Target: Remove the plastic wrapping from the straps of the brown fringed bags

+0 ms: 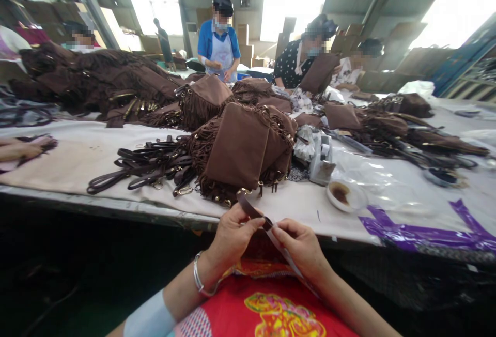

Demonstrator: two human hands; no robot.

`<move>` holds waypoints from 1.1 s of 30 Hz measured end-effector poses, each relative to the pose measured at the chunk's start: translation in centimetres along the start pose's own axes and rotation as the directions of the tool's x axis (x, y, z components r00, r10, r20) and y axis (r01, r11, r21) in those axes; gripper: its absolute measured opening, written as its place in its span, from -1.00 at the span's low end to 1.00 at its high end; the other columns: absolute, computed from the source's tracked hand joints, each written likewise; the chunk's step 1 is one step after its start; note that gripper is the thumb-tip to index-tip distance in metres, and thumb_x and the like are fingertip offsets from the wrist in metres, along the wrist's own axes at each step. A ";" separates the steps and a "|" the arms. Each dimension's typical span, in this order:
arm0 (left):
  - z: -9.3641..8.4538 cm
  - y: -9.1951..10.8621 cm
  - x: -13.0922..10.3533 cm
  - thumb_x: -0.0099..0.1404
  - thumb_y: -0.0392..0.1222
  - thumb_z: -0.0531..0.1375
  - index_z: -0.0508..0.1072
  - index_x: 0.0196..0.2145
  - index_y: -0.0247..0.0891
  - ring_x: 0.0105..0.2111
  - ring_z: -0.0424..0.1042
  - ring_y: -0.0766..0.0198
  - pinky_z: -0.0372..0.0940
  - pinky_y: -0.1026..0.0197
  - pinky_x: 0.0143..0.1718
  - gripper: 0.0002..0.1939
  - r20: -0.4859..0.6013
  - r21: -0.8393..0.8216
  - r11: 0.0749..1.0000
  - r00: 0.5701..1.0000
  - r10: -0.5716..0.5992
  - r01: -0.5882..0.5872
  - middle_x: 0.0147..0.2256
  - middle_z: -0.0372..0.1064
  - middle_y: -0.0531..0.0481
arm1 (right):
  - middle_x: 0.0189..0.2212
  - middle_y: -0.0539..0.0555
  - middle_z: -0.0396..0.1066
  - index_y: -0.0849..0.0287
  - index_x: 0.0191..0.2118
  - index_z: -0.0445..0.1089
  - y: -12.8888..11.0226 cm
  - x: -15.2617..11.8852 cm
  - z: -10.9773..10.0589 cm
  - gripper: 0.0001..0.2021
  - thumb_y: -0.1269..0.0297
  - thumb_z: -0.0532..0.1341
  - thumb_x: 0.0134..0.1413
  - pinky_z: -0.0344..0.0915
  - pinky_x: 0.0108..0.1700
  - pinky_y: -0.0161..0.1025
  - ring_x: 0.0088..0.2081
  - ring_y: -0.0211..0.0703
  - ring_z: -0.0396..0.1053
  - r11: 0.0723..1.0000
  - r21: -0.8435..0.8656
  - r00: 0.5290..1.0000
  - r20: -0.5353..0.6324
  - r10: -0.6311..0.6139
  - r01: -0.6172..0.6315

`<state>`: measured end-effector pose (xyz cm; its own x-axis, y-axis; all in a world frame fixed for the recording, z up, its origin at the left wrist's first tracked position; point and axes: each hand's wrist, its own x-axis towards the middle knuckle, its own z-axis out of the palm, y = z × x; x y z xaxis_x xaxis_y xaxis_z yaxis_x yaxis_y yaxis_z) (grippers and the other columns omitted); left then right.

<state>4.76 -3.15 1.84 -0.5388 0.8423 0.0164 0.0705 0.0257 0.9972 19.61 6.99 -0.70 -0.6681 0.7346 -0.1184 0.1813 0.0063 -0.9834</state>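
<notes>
At the table's front edge, my left hand [234, 236] is closed on a brown strap [250, 209], pinching it between thumb and fingers. A gold-coloured metal fitting shows at the strap's far end. My right hand [300, 246] is closed in a pinch on a pale, thin strip [289, 259] that meets the strap and trails down along my right forearm. Whether the strip is tape or wrapping, I cannot tell. Just beyond my hands stand brown fringed bags [238, 146]. Left of them lies a heap of dark brown straps [149, 164] with metal clips.
A tape dispenser [322, 161] and a white dish of brown liquid [341, 196] are to the right. Purple tape [422, 233] crosses the table's right front edge. More bags [101, 76] are piled behind. Co-workers [219, 42] are across the table; another person's hand [33, 148] is at left.
</notes>
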 end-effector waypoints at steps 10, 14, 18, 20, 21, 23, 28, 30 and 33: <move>0.3 0.5 -0.2 0.18 -0.20 0.27 0.55 -0.40 -0.25 -0.31 0.39 0.22 0.27 0.26 -0.24 -0.92 0.013 0.026 0.999 1.000 0.019 -0.019 -0.36 0.44 -0.02 | -0.32 0.09 0.50 0.17 -0.26 0.54 -0.4 -0.1 0.5 -0.76 0.18 0.36 -0.08 0.33 -0.19 -0.22 -0.28 -0.10 0.41 0.986 0.163 0.994 0.095 -0.044 0.028; 0.6 0.2 -0.1 0.13 -0.28 0.28 0.57 -0.43 -0.24 -0.27 0.39 0.21 0.25 0.25 -0.20 -0.96 0.054 0.019 1.000 0.999 0.000 -0.001 -0.35 0.45 -0.02 | -0.32 0.08 0.49 0.17 -0.27 0.55 -0.4 0.3 0.3 -0.79 0.20 0.34 -0.05 0.32 -0.20 -0.25 -0.28 -0.13 0.40 0.990 0.109 0.989 0.112 -0.100 0.088; 0.3 -0.1 0.3 0.13 -0.23 0.31 0.55 -0.29 -0.27 -0.29 0.42 0.21 0.29 0.22 -0.20 -0.85 0.207 -0.238 0.940 0.958 -0.198 0.246 -0.33 0.49 -0.03 | -0.47 0.02 0.48 0.19 -0.36 0.54 -0.9 0.3 0.6 -0.79 0.17 0.37 -0.12 0.28 -0.35 -0.30 -0.44 -0.23 0.35 0.984 0.170 0.992 0.125 0.023 -0.044; -0.4 -0.3 1.1 0.17 -0.13 0.31 0.51 -0.22 -0.28 -0.26 0.46 0.19 0.33 0.16 -0.16 -0.76 0.249 -0.442 0.817 0.926 -0.284 0.369 -0.29 0.50 -0.06 | -0.49 0.02 0.49 0.21 -0.38 0.53 -1.3 0.1 0.5 -0.77 0.15 0.39 -0.16 0.27 -0.38 -0.30 -0.47 -0.23 0.35 0.977 0.189 0.989 0.126 0.071 -0.095; -0.7 -0.4 1.7 0.20 -0.06 0.29 0.50 -0.22 -0.29 -0.25 0.47 0.17 0.35 0.13 -0.15 -0.73 0.260 -0.533 0.734 0.907 -0.331 0.421 -0.27 0.50 -0.09 | -0.50 0.02 0.49 0.21 -0.39 0.53 -1.4 -0.1 0.4 -0.75 0.14 0.40 -0.18 0.27 -0.40 -0.31 -0.48 -0.23 0.35 0.976 0.189 0.988 0.129 0.088 -0.112; -1.2 -0.5 3.1 0.27 0.02 0.21 0.47 -0.26 -0.33 -0.28 0.49 0.17 0.39 0.10 -0.20 -0.69 0.261 -0.645 0.582 0.858 -0.442 0.496 -0.28 0.50 -0.12 | -0.52 0.03 0.49 0.22 -0.40 0.52 -1.4 -0.2 0.3 -0.72 0.11 0.41 -0.21 0.25 -0.43 -0.31 -0.50 -0.23 0.35 0.978 0.163 0.985 0.133 0.110 -0.132; 0.2 -1.3 5.5 0.31 -0.16 0.19 0.45 -0.31 -0.33 -0.39 0.50 0.28 0.38 0.25 -0.36 -0.84 0.083 -0.731 0.502 0.790 -0.607 0.462 -0.38 0.49 -0.06 | -0.55 0.05 0.48 0.25 -0.45 0.52 -0.3 0.6 0.2 -0.67 0.02 0.37 -0.16 0.26 -0.42 -0.29 -0.51 -0.20 0.34 0.994 0.017 0.993 0.053 0.106 -0.108; 1.3 -1.7 5.4 0.28 -0.19 0.21 0.45 -0.32 -0.33 -0.37 0.50 0.25 0.38 0.25 -0.37 -0.87 0.061 -0.718 0.540 0.813 -0.579 0.439 -0.36 0.50 -0.09 | -0.59 0.03 0.45 0.24 -0.47 0.52 0.0 1.5 0.4 -0.67 0.00 0.33 -0.10 0.24 -0.45 -0.29 -0.54 -0.21 0.32 0.995 -0.029 0.995 0.011 0.101 -0.101; 2.4 -2.2 4.6 0.22 -0.19 0.25 0.48 -0.34 -0.35 -0.41 0.47 0.25 0.35 0.26 -0.41 -0.85 0.073 -0.658 0.634 0.873 -0.482 0.405 -0.39 0.48 -0.10 | -0.58 0.02 0.45 0.21 -0.47 0.51 -0.2 3.3 1.0 -0.70 0.03 0.30 -0.06 0.24 -0.45 -0.30 -0.53 -0.20 0.32 0.995 -0.096 0.999 -0.034 0.034 -0.037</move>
<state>4.11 1.96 -0.50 -0.4431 0.7622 -0.4720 -0.7264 0.0033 0.6872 16.64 8.72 -1.08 -0.6366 0.7571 -0.1467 0.2744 0.0445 -0.9606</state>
